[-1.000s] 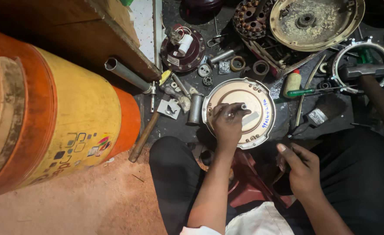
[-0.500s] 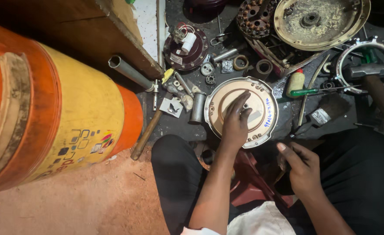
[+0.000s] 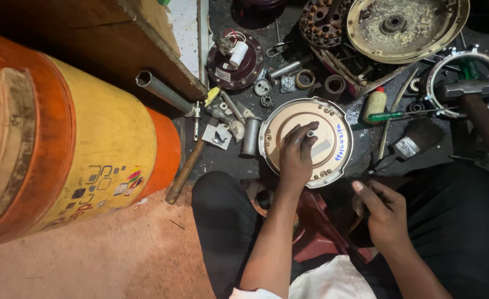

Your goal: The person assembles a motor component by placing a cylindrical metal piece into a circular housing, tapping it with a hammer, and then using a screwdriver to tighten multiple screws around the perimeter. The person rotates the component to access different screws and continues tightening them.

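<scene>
- Yellow and orange plastic drum (image 3: 61, 144) lies on its side at the far left, on the reddish dirt floor (image 3: 117, 260), well apart from the work.
- Just right of it, a metal pipe (image 3: 164, 93) and a wooden-handled tool (image 3: 186, 171) lie on the dark floor beside a short metal sleeve (image 3: 250, 136), which sits just beside the cover's left rim.
- Round cream-coloured motor cover (image 3: 324, 135) lies flat on the floor, in front of the person's knees (it looks like a ceiling-fan housing).
- Left hand (image 3: 295, 156) rests on that cover, fingers spread forward, fingertips pinching or pressing a small metal part (image 3: 311, 133) near the centre; it grips nothing large.
- To do this well, I judge the palm should bear down to stop the cover from turning, while the fingertips keep the small part square to its seat.
- Right hand (image 3: 385, 213) hovers over the lap, loosely curled; whether it holds anything I cannot tell.
- Green-handled screwdriver (image 3: 388, 116) lies just right of the cover, within easy reach.
- Hammer (image 3: 468, 91) rests across a metal ring (image 3: 438, 66) at the far right.
</scene>
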{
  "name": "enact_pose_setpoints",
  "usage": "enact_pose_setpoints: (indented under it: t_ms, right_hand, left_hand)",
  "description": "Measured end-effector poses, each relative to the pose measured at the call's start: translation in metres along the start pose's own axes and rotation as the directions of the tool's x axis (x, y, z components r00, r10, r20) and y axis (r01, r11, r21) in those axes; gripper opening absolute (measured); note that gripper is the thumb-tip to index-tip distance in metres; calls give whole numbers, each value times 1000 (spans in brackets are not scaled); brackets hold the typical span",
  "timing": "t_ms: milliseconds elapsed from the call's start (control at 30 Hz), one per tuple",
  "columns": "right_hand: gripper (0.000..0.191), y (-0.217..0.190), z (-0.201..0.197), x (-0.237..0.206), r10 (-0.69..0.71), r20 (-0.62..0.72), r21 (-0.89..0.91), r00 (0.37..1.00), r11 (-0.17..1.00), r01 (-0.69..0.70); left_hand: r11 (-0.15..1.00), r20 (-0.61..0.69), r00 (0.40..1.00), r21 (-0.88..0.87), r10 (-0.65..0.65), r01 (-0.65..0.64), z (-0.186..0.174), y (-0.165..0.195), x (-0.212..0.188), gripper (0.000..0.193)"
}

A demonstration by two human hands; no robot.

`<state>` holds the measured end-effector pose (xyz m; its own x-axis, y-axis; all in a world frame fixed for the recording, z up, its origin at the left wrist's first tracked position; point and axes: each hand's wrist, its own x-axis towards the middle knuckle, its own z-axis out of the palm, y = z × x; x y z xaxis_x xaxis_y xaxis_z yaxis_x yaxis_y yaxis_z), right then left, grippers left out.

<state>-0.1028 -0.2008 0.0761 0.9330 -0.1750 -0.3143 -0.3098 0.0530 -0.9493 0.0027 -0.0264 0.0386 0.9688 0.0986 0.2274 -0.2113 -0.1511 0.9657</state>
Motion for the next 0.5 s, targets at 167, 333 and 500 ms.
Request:
enact_pose_setpoints:
  t_ms: [167, 333, 500]
  right_hand:
    - [35, 1, 0, 0, 15, -5, -19, 1000, 1000, -15]
    - [36, 0, 0, 0, 7, -5, -28, 1000, 1000, -7]
    - [34, 0, 0, 0, 16, -13, -32, 1000, 999, -16]
  left_hand:
    - [985, 75, 984, -43, -162, 165, -3, 8, 1, 32]
    - [982, 168, 974, -87, -150, 166, -10, -4, 3, 34]
    - [994, 2, 995, -46, -97, 97, 4, -26, 1, 32]
